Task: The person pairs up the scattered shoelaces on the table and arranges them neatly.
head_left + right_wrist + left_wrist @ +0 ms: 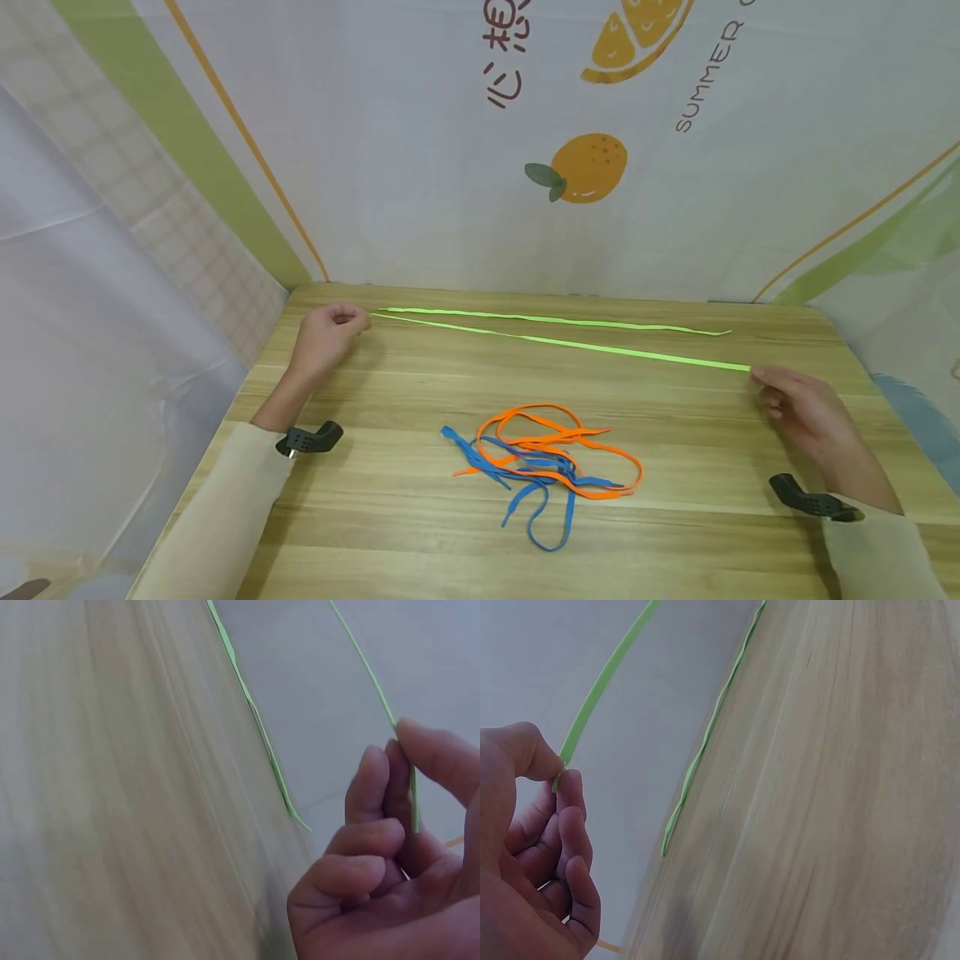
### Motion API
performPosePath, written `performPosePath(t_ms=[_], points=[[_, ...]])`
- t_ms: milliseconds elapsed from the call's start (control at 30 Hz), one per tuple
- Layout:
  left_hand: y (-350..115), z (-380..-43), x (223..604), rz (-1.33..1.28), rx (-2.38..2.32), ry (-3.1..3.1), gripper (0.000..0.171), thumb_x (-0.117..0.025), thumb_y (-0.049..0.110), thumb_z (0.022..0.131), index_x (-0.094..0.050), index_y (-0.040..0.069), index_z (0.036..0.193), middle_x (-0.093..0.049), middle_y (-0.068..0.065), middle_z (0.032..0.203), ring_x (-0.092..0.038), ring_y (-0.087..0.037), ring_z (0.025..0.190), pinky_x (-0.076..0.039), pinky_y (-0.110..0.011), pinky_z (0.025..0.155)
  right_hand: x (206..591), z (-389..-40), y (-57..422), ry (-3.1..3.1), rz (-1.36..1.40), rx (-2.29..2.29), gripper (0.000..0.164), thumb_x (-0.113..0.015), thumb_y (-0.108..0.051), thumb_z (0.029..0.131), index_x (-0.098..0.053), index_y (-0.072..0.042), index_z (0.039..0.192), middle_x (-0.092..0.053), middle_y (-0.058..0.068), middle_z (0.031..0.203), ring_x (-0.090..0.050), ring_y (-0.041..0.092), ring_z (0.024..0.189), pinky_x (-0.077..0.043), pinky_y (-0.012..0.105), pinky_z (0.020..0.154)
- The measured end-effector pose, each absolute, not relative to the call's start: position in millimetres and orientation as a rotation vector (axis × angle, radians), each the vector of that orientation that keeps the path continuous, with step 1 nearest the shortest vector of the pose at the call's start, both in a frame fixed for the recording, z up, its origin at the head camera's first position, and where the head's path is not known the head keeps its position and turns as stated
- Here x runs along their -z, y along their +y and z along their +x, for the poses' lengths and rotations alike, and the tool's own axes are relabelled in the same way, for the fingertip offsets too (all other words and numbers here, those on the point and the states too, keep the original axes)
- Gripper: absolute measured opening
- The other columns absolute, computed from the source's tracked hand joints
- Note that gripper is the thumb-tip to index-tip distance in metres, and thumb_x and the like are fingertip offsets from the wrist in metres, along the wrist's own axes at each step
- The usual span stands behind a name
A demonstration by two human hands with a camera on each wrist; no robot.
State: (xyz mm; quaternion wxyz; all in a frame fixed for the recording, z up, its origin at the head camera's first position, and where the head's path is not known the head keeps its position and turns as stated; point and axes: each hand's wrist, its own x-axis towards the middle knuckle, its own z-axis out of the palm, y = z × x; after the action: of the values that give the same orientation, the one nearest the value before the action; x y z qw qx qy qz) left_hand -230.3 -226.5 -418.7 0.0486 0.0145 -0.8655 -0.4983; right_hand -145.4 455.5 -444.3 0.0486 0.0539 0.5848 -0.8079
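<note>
A green shoelace (600, 347) is stretched between my two hands, raised off the table. My left hand (327, 337) pinches one end between thumb and forefinger at the far left; a short tip pokes out below the pinch in the left wrist view. Over on the right, my right hand (806, 412) pinches the other end, and a short tail (415, 802) hangs past the fingers. A second green shoelace (555, 319) lies almost straight along the table's back edge. Nearer me, orange shoelaces (525, 408) and blue shoelaces (551, 546) lie in a loose tangle, overlapping each other.
The wooden table (375, 517) ends at the back against a white curtain (420, 192) printed with oranges and lettering. More curtain (82, 317) hangs along the left side. A dark camera mount (311, 437) sits on each wrist.
</note>
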Motion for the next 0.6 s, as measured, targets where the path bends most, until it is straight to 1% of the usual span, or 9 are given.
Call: performPosePath(t_ms=[133,233,367,500,600], points=[[-225,-231,419,0.040,1.504,-2.636,0.028,-0.067,0.020,0.102,-0.077,-0.004,0.115,-0.076,-0.019,0.111,-0.063,-0.022,0.098,-0.049,-0.029,0.085,442,-147,457,1.736,0.207,2.530,0.036,-0.053,0.001,0.114,-0.085,-0.004,0.099,-0.079,0.002,0.089,-0.053,0.010,0.067,-0.038,0.024,0.056],[-224,-232,419,0.027,1.507,-2.640,0.029,-0.067,0.020,0.103,-0.077,-0.004,0.116,-0.076,-0.017,0.111,-0.063,-0.022,0.099,-0.049,-0.029,0.086,440,-148,457,1.729,0.242,2.559,0.036,-0.053,-0.001,0.115,-0.084,-0.005,0.098,-0.079,0.002,0.088,-0.054,0.010,0.066,-0.039,0.024,0.056],[-222,-233,419,0.014,1.508,-2.650,0.030,-0.066,0.019,0.103,-0.077,-0.004,0.118,-0.075,-0.018,0.113,-0.062,-0.023,0.100,-0.049,-0.031,0.087,437,-150,456,1.735,0.309,2.572,0.034,-0.054,-0.003,0.115,-0.085,-0.006,0.098,-0.079,0.002,0.088,-0.057,0.010,0.068,-0.043,0.023,0.057],[-220,-235,418,0.000,1.495,-2.662,0.031,-0.065,0.020,0.104,-0.077,-0.005,0.118,-0.074,-0.019,0.113,-0.061,-0.024,0.097,-0.050,-0.032,0.085,433,-153,455,1.774,0.393,2.565,0.029,-0.060,-0.004,0.113,-0.085,-0.007,0.098,-0.079,0.001,0.089,-0.058,0.011,0.069,-0.044,0.024,0.056],[-219,-236,417,-0.009,1.477,-2.667,0.031,-0.064,0.021,0.104,-0.077,-0.004,0.115,-0.074,-0.018,0.110,-0.060,-0.024,0.093,-0.050,-0.031,0.082,432,-156,455,1.823,0.468,2.547,0.026,-0.065,-0.006,0.111,-0.085,-0.009,0.096,-0.079,0.000,0.088,-0.059,0.010,0.069,-0.045,0.023,0.056]])
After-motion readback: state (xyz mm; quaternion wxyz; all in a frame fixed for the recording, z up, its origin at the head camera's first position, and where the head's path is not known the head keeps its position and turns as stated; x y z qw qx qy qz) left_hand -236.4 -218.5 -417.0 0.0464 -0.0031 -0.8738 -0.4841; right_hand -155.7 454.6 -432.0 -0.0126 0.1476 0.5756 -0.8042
